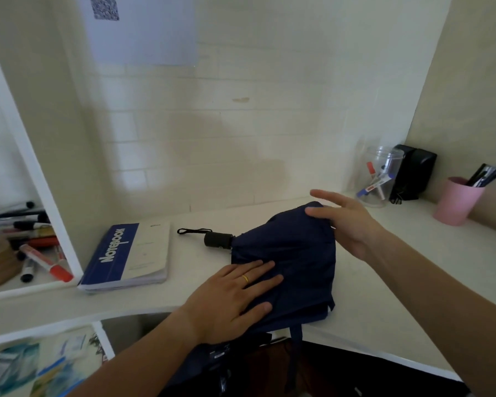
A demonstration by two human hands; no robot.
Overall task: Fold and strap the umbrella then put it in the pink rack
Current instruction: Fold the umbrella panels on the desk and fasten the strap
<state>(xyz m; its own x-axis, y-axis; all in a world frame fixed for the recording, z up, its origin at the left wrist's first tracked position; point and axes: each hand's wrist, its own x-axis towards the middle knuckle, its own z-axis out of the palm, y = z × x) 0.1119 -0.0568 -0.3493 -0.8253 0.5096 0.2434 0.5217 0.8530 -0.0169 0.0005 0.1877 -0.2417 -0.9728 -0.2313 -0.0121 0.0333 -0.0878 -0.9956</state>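
Folding step: the umbrella lies loose by the surface's front edge. The left hand presses it flat, fingers straight; the right hand touches its far side, fingers spread, gripping nothing. Next it likely needs rolling tight, then the strap, hanging over that edge, wrapped round.

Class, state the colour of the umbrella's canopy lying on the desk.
The umbrella canopy is plain navy blue, shown in the head view.
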